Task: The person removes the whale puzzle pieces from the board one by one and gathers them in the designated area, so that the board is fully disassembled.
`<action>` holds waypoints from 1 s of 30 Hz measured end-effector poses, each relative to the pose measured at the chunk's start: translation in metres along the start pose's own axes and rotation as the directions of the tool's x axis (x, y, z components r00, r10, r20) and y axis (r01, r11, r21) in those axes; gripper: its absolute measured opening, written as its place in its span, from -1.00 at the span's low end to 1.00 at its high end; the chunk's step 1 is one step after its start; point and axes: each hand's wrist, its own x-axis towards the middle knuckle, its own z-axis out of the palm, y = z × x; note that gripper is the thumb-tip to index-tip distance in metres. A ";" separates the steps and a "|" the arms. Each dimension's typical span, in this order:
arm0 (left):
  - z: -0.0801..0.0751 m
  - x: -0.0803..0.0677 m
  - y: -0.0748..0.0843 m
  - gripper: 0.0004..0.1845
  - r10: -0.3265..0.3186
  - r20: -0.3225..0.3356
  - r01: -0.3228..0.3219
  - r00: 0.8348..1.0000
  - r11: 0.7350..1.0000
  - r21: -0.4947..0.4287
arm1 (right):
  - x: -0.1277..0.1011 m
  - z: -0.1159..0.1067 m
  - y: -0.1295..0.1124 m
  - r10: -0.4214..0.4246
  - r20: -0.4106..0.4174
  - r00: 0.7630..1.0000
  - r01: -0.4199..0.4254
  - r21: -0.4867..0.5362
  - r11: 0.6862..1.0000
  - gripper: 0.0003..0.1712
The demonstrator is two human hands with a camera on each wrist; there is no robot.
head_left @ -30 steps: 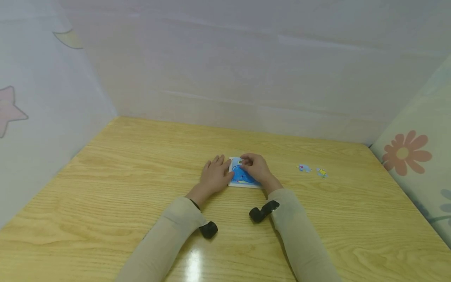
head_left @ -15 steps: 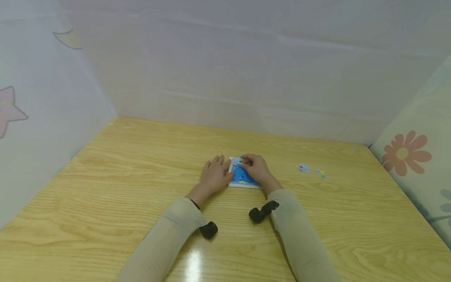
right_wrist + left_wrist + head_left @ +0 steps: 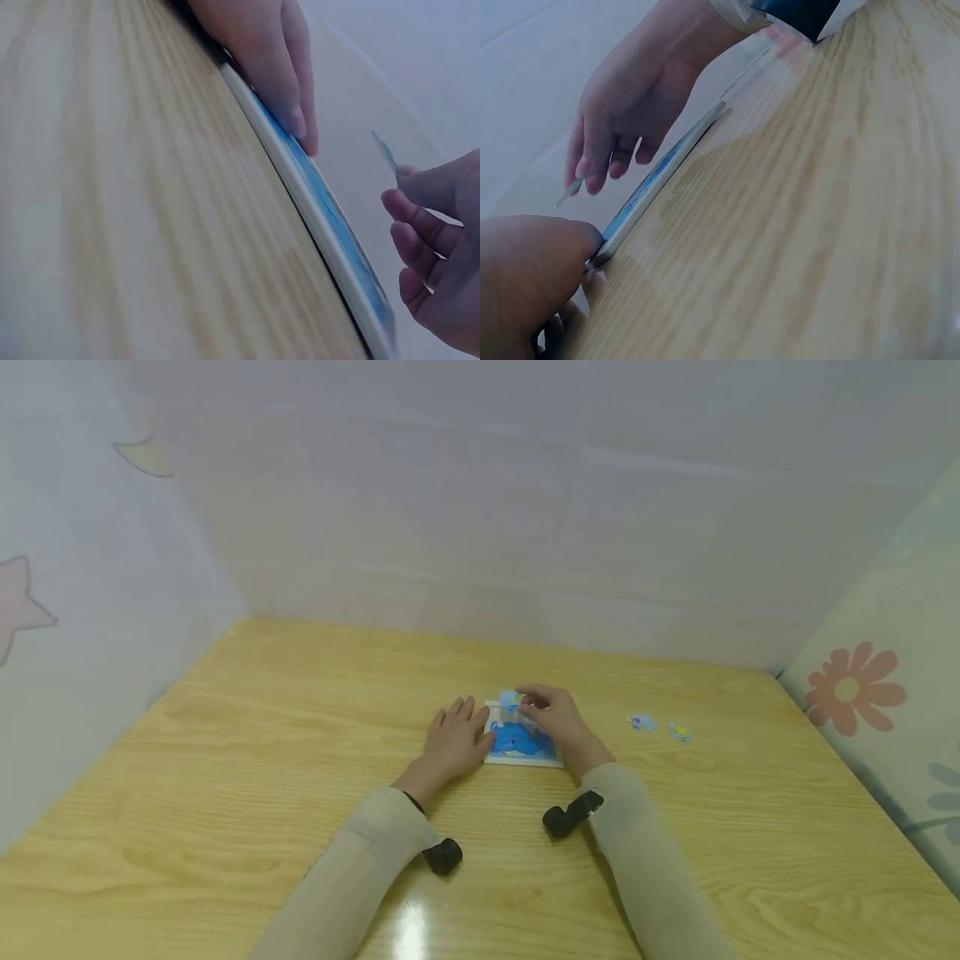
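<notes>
Pinching puzzle piece (image 3: 512,699) in right hand (image 3: 555,720), above board (image 3: 525,747); left hand (image 3: 453,743) flat, bracing board's near-left edge.

Bare table (image 3: 225,760) lies open left of, behind and in front of the puzzle board (image 3: 525,747). Right of it, two loose pieces (image 3: 658,726) obstruct; walls (image 3: 480,527) enclose three sides.

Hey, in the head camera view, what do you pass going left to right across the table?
Left hand → puzzle board → right hand pinching a puzzle piece → purple loose piece → yellow loose piece.
</notes>
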 end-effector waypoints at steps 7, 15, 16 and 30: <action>0.000 0.000 -0.003 -0.43 0.005 0.002 -0.005 1.000 1.000 -0.004 | -0.006 -0.033 0.003 -0.065 0.019 0.998 0.066 -0.095 0.993 -0.60; 0.000 0.001 -0.004 -0.43 0.006 0.006 -0.006 1.000 1.000 -0.003 | -0.015 -0.071 0.016 -0.047 0.030 0.998 0.052 -0.178 0.983 -0.54; 0.000 0.001 -0.005 -0.43 0.005 0.004 -0.005 1.000 1.000 -0.004 | -0.015 -0.075 0.018 -0.042 0.028 0.999 0.046 -0.179 0.983 -0.54; 0.000 0.002 -0.005 -0.42 0.011 0.005 -0.011 1.000 1.000 -0.003 | -0.025 -0.113 0.038 -0.004 0.004 1.000 0.005 -0.198 0.980 -0.53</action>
